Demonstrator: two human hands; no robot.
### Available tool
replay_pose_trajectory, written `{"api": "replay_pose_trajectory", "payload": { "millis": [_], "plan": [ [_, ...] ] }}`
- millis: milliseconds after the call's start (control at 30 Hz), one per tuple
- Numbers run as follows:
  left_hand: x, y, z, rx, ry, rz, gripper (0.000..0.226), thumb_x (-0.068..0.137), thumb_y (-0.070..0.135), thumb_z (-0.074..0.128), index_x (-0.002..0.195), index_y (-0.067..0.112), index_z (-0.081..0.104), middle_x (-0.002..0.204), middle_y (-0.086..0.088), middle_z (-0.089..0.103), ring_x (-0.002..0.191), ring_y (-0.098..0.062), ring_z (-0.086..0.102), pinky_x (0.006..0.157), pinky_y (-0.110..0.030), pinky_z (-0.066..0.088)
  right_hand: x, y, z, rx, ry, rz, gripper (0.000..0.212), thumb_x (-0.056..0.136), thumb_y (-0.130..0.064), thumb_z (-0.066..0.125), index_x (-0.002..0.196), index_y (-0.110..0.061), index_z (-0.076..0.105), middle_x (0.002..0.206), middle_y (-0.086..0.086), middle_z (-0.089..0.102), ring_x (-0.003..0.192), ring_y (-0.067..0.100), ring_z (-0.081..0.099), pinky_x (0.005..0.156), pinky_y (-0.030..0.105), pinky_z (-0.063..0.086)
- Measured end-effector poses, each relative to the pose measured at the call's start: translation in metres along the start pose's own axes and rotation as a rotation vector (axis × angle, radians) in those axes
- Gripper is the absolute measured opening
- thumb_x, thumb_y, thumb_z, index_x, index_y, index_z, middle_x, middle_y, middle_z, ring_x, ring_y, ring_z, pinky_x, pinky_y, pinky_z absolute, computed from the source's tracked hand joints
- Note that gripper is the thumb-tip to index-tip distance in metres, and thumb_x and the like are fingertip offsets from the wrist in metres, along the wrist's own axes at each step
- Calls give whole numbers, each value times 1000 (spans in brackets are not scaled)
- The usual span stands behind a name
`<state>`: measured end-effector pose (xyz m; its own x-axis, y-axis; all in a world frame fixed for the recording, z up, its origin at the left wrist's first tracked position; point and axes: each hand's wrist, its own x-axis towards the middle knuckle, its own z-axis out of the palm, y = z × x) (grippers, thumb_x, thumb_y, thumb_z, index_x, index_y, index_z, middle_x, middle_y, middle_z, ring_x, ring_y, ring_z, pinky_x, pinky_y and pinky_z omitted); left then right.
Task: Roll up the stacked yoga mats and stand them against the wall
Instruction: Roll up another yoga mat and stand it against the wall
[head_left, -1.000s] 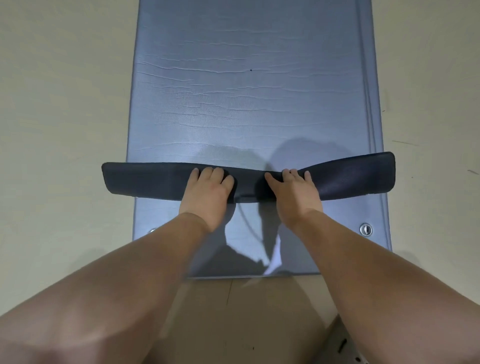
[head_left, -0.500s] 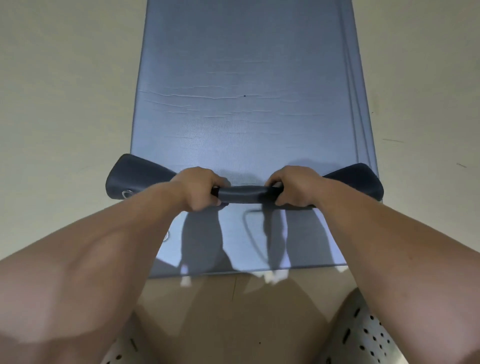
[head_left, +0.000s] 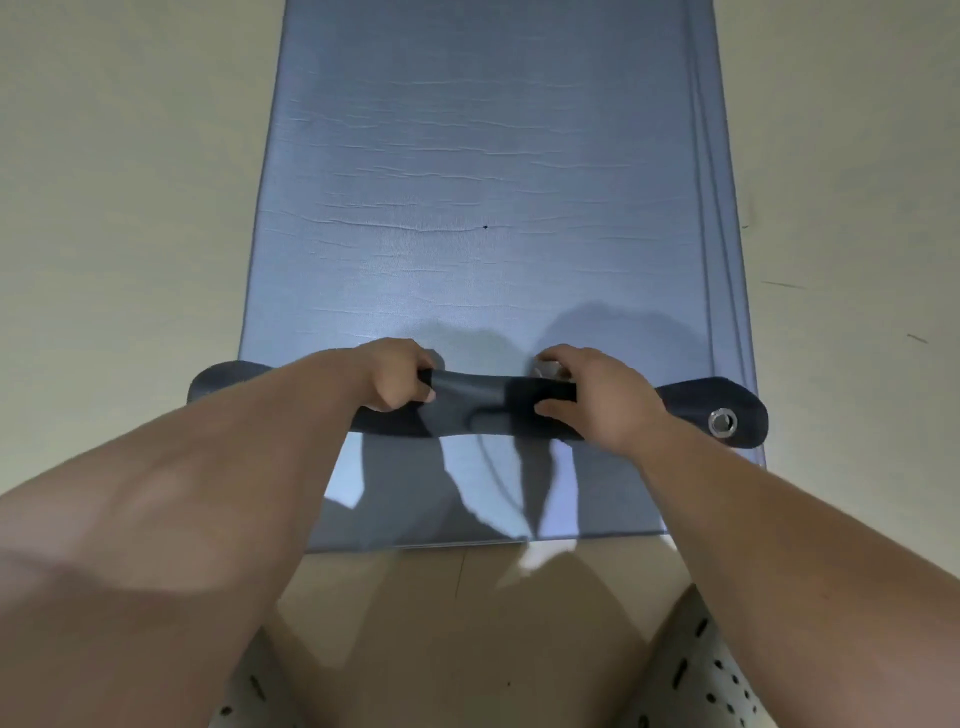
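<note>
A stack of blue-grey yoga mats (head_left: 488, 171) lies flat on the floor and stretches away from me. The near end of the top mat is curled into a thin dark roll (head_left: 478, 402) lying across the stack, with its ends flaring out flatter. A metal eyelet (head_left: 723, 422) shows on its right end. My left hand (head_left: 397, 379) grips the roll left of centre. My right hand (head_left: 597, 395) grips it right of centre, thumb under and fingers over. Layered edges of the lower mats (head_left: 719, 218) show along the right side.
Pale floor (head_left: 130, 208) runs along both sides of the stack. The near edge of the lower mats (head_left: 467, 543) lies just ahead of my knees in white patterned fabric (head_left: 711, 670). No wall is in view.
The flat folded end has been curled into a tighter roll and moved a little farther along the stack. Both hands went from lying flat on the fold to gripping the roll.
</note>
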<state>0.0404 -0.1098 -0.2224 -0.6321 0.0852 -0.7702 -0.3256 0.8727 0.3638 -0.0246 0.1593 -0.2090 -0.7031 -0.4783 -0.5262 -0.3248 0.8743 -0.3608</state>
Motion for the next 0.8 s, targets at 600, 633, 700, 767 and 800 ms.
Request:
{"api": "replay_pose_trajectory", "payload": {
  "millis": [600, 633, 700, 767, 800],
  "plan": [
    [-6, 27, 50, 435, 720, -62, 41, 82, 14, 65, 121, 24, 64, 106, -4, 58, 97, -32, 49, 85, -45, 28, -9, -24, 59, -688, -43, -120, 85, 108, -34, 45, 162, -9, -14, 173, 18, -6, 160, 36, -6, 125, 64, -2],
    [-10, 28, 57, 447, 745, -12, 39, 77, 14, 68, 116, 21, 66, 103, -5, 59, 93, -32, 49, 82, -45, 27, -6, -25, 57, -695, -65, -119, 83, 108, -32, 44, 163, -9, -13, 173, 18, -5, 160, 36, -5, 125, 64, -1],
    [-17, 26, 73, 468, 745, 71, 39, 75, 26, 72, 113, 16, 68, 107, -8, 61, 92, -33, 52, 81, -45, 29, -1, -28, 54, -692, -94, -113, 77, 108, -25, 41, 164, -10, -10, 173, 17, -4, 160, 35, -4, 125, 64, 0],
    [-22, 23, 81, 507, 683, 82, 54, 77, 38, 65, 125, 15, 64, 122, -11, 61, 100, -35, 54, 84, -47, 32, 2, -31, 51, -683, -104, -101, 75, 107, -21, 41, 164, -11, -7, 173, 16, -1, 160, 35, -2, 125, 63, 2],
    [-21, 22, 82, 521, 666, 74, 57, 76, 37, 60, 129, 14, 62, 126, -11, 60, 103, -35, 55, 85, -47, 32, 4, -32, 50, -674, -104, -96, 74, 107, -21, 41, 165, -11, -4, 173, 16, 1, 160, 34, 0, 126, 63, 3]
  ]
}}
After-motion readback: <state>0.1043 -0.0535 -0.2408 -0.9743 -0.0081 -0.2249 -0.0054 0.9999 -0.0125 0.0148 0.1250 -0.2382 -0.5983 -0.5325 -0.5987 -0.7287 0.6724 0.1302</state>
